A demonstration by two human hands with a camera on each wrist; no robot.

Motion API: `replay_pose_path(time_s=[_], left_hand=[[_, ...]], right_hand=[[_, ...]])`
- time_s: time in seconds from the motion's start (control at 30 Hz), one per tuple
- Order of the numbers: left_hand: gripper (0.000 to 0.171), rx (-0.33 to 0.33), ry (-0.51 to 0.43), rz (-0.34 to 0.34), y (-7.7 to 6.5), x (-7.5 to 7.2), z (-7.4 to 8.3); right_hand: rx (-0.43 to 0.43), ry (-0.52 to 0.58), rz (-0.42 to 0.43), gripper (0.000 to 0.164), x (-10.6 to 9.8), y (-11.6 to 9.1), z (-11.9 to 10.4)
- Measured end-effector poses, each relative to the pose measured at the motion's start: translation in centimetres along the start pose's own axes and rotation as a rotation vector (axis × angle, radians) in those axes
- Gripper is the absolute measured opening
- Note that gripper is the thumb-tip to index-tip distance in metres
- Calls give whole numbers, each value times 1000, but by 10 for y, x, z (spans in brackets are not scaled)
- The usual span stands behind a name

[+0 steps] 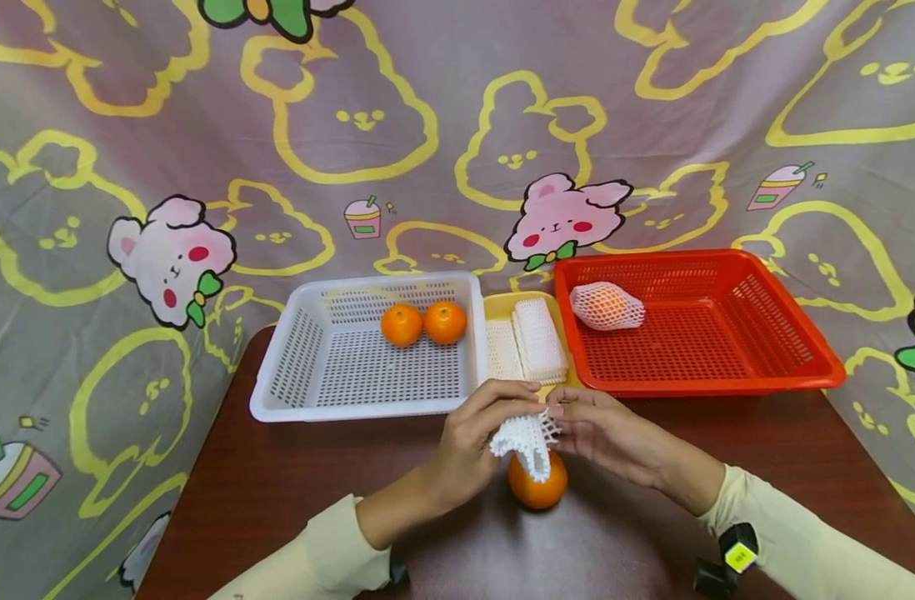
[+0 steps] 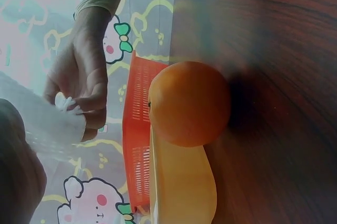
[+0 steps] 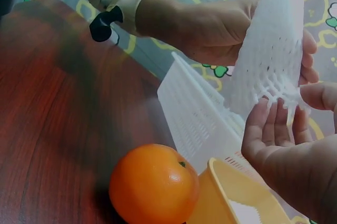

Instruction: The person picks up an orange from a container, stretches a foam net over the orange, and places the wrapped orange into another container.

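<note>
The left hand (image 1: 472,437) grips a white net (image 1: 517,435); the right hand (image 1: 609,432) pinches its edge. Tabletop (image 1: 277,508) spreads around the orange (image 1: 536,495), apart from the white basket's rim (image 1: 367,411).

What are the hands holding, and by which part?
A white foam net: the right hand pinches one end, the left hand grips it farther along.

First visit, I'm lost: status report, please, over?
Left fingers and right fingers grip white foam-mesh sleeve. Glossy round orange fruit sits unsleeved on dark-red wood-grain table. No obstruction visible between sleeve and fruit.
</note>
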State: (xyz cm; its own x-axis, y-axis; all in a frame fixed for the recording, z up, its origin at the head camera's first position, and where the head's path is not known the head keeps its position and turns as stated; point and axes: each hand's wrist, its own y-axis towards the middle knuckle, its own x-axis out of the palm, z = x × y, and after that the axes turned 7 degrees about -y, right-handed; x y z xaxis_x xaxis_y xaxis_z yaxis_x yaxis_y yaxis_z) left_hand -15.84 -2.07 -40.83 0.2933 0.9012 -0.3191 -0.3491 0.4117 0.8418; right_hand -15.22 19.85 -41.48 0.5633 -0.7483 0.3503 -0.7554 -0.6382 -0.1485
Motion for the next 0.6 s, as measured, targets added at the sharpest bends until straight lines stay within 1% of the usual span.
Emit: replay_pose_path(time_s=[0.13,0.23,0.4,0.5,0.6], left_hand=[[25,21,6,10,-1,-1,0],[26,36,4,14,-1,-2,1],[27,91,18,3,0,-3,1],[25,121,36,-6,1,-3,0],[25,109,56,-8,1,-3,-1]], right_hand=[[-33,49,10,13,1,0,-1],[-46,84,3,18,0,1,-1],[9,158,-38,27,1,2,0],[26,162,-68,28,1,4,1],[18,142,-89,27,1,4,0]])
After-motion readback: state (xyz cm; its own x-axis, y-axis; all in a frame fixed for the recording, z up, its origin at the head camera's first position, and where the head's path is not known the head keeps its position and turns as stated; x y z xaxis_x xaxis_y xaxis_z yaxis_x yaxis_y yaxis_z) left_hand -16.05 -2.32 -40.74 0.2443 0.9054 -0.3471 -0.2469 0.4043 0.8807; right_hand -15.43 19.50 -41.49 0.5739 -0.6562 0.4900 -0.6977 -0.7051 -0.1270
